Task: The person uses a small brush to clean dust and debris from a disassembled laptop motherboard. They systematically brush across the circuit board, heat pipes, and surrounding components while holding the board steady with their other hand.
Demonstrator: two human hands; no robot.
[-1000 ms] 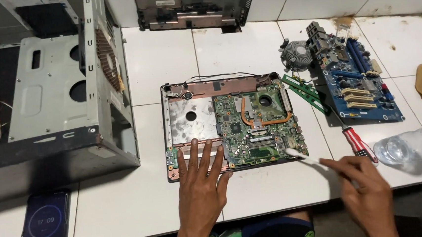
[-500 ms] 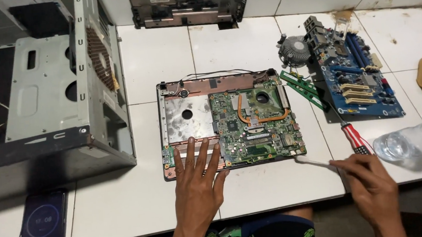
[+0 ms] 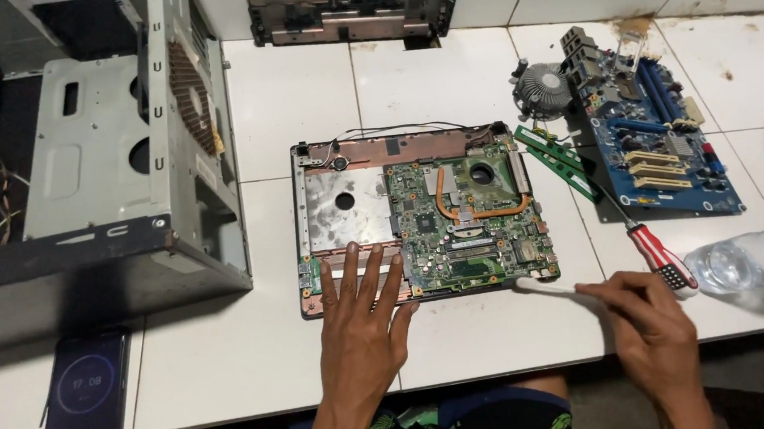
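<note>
Pressing left hand, flat on laptop base

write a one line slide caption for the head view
Left hand flat on an opened laptop base while the right hand holds a white tool at its corner.

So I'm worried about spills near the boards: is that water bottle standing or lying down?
Lying down. The clear plastic bottle rests on its side on the white table, beside the red-handled screwdriver.
</note>
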